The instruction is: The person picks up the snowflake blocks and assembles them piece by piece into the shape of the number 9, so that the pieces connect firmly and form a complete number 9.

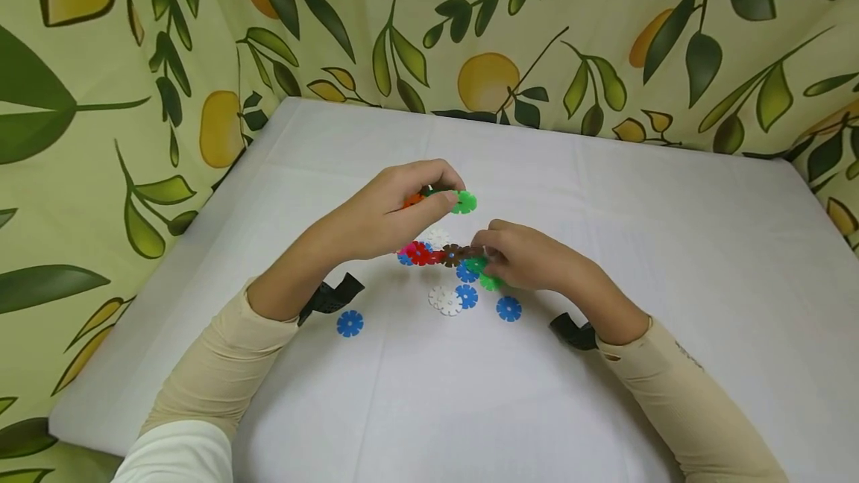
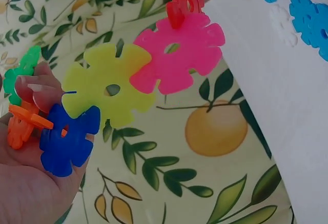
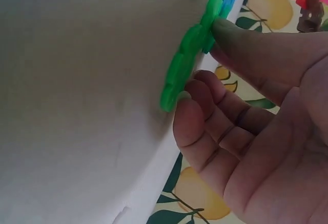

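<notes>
My left hand (image 1: 396, 207) grips one end of a chain of interlocking snowflake discs, with its thumb and fingers around a green disc (image 1: 464, 202) and an orange disc (image 2: 23, 126). From there the chain runs through a blue disc (image 2: 70, 139), a yellow disc (image 2: 89, 75), a pink disc (image 2: 179, 55), red discs (image 1: 420, 253) and a brown disc (image 1: 451, 255). My right hand (image 1: 530, 253) reaches down beside the chain's brown end, its thumb and curled fingertips pinching a flat green disc (image 3: 179, 70) close to the white tabletop.
Loose blue discs (image 1: 508, 308) and white discs (image 1: 448, 302) lie on the white table (image 1: 443, 393) under and in front of the hands. Another blue disc (image 1: 350, 323) sits apart near the left wrist. Patterned cloth (image 1: 429, 36) hangs behind the table.
</notes>
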{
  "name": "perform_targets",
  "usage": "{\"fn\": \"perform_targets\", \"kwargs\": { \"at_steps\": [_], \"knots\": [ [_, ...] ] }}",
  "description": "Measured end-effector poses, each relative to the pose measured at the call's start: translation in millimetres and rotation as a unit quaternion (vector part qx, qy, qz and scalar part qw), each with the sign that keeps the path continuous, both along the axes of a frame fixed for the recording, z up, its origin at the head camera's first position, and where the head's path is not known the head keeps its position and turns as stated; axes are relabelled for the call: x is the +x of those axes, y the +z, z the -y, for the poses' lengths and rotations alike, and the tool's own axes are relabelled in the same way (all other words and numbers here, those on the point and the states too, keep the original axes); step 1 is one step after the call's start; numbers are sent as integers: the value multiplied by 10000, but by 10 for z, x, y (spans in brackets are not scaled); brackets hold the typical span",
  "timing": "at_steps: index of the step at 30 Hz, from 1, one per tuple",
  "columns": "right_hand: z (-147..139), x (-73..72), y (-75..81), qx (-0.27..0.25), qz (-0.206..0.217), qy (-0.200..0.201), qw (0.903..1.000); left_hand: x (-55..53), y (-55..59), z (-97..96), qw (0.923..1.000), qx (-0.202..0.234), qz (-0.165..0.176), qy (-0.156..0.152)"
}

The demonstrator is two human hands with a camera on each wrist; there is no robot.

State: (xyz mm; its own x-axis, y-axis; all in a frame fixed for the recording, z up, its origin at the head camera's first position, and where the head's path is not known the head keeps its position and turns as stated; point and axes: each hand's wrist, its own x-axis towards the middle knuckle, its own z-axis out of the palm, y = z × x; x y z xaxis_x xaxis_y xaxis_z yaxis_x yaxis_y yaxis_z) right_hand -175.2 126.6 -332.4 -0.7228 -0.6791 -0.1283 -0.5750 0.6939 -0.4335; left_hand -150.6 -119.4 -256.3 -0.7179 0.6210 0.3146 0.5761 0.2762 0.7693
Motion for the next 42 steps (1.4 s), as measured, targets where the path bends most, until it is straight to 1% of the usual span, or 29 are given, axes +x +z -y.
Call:
{"fn": "perform_targets", "kwargs": {
  "at_steps": [3,6,10,13,15,17,18,19,20,21,22,23,24,26,27,29,30,32,35,38,42],
  "knots": [
    [5,-12,-7,48,106,-100,9999,-3,-6,-9,9999,100,-33,-69],
    [14,-20,-2,95,207,-182,9996,-13,-18,-14,9995,234,-200,-54],
    [-3,-32,39,-87,217,-120,9997,-23,-28,-21,9983,438,-384,31],
    [-50,-46,89,-426,90,-70,9990,-29,-31,-29,9979,514,-384,97],
    [-88,-58,126,-764,-40,-110,9970,-29,-28,-31,9977,538,-378,144],
    [-125,-67,164,-1184,-247,-205,9924,-27,-24,-33,9975,573,-374,197],
    [-140,-69,184,-1428,-340,-277,9888,-25,-23,-34,9973,597,-377,221],
    [-152,-64,209,-1711,-348,-371,9839,-24,-21,-36,9970,624,-380,239],
    [-157,-54,239,-2048,-293,-443,9774,-23,-22,-37,9968,657,-379,253],
    [-163,-44,267,-2430,-153,-499,9686,-22,-22,-41,9966,684,-368,270],
    [-166,-31,298,-2830,32,-531,9577,-24,-24,-44,9964,709,-364,278],
    [-167,-13,330,-3254,292,-532,9436,-24,-27,-47,9962,739,-369,279],
    [-164,10,364,-3673,615,-522,9266,-26,-32,-49,9960,762,-375,287],
    [-160,57,421,-4393,1298,-431,8879,-27,-41,-60,9954,824,-399,276],
    [-161,80,442,-4649,1594,-393,8700,-29,-46,-68,9951,859,-413,256],
    [-143,127,485,-4986,2027,-309,8422,-28,-57,-73,9943,934,-468,221],
    [-134,147,500,-5092,2186,-280,8320,-27,-60,-77,9939,966,-496,195],
    [-115,183,524,-5261,2421,-215,8150,-27,-70,-87,9931,1017,-579,118],
    [-97,222,543,-5451,2652,-86,7953,-30,-88,-106,9917,1062,-729,-5],
    [-91,245,551,-5575,2785,47,7820,-34,-103,-127,9896,1113,-906,-71],
    [-93,257,560,-5692,2870,243,7701,-26,-103,-147,9865,1208,-1100,-71]
  ]
}}
